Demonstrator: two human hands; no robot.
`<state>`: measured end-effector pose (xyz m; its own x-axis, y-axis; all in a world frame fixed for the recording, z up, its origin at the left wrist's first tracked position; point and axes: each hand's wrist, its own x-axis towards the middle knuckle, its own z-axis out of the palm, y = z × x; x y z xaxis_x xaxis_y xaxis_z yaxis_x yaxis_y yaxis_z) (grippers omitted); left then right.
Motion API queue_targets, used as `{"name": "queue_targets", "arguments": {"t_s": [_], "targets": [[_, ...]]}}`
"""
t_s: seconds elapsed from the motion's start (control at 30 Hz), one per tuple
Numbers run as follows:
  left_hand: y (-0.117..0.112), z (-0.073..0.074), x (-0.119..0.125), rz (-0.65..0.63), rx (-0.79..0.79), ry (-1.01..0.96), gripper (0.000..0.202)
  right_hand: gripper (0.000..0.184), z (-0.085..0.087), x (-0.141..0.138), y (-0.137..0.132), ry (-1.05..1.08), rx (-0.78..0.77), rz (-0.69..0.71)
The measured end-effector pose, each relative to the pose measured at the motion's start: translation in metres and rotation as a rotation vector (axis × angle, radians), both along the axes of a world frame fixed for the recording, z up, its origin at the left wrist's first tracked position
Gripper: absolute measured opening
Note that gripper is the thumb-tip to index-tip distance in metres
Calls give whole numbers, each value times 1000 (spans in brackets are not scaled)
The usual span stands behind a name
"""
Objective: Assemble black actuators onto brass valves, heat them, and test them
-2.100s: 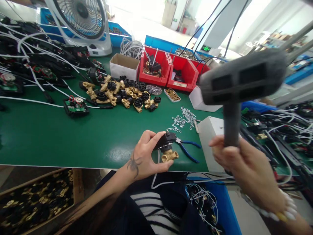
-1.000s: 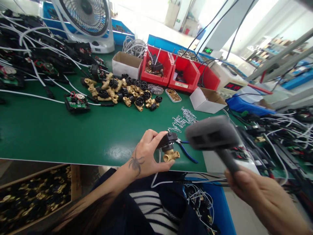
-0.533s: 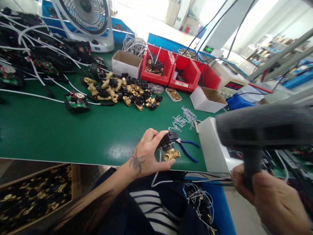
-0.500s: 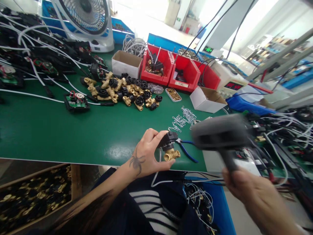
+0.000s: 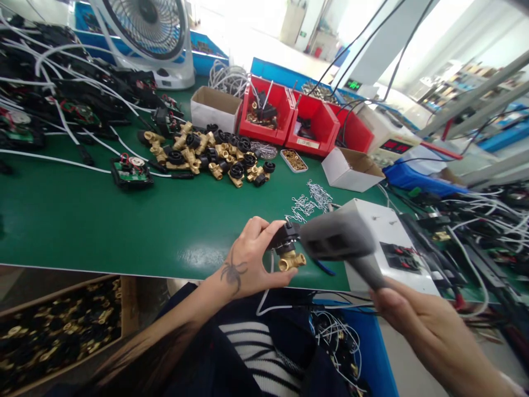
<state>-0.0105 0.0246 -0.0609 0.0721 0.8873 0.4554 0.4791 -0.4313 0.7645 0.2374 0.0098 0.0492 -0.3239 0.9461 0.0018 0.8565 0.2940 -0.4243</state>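
Near the front edge of the bench, my left hand [image 5: 248, 259] is closed around a brass valve [image 5: 289, 260] with a black housing [image 5: 284, 236] on top. The valve lies toward my thumb and fingertips, and a white cable hangs from the assembly. My right hand [image 5: 407, 309] grips the handle of a grey mallet [image 5: 339, 236], its blurred head just right of the black housing. Whether the two touch, I cannot tell. Behind the mallet, blue-handled pliers [image 5: 325, 268] are mostly hidden.
Loose brass fittings with black caps [image 5: 198, 149] are heaped at the back, before red bins [image 5: 264, 129]. Wire clips [image 5: 306, 204] lie near a white box [image 5: 351, 168]. A white fixture [image 5: 376, 220] stands right. Cabled circuit housings [image 5: 132, 172] are left; a crate of fittings [image 5: 128, 303] sits below.
My right hand has swung the mallet leftward, bringing its head close to the black housing and covering most of the pliers. My left hand and the valve stay nearly still.
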Motion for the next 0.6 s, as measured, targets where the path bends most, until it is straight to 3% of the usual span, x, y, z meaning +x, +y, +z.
{"name": "queue_targets", "arguments": {"t_s": [0.1, 0.27, 0.43, 0.6], "targets": [[0, 0, -1, 4, 12, -1, 68, 63, 0, 2, -1, 130, 8, -48], [1, 1, -1, -12, -6, 12, 67, 59, -2, 1, 3, -76, -136, 29], [1, 1, 0, -8, 4, -6, 67, 65, 4, 3, 4, 89, -23, -1], [2, 1, 0, -26, -9, -15, 68, 60, -5, -2, 6, -29, -175, 42]]}}
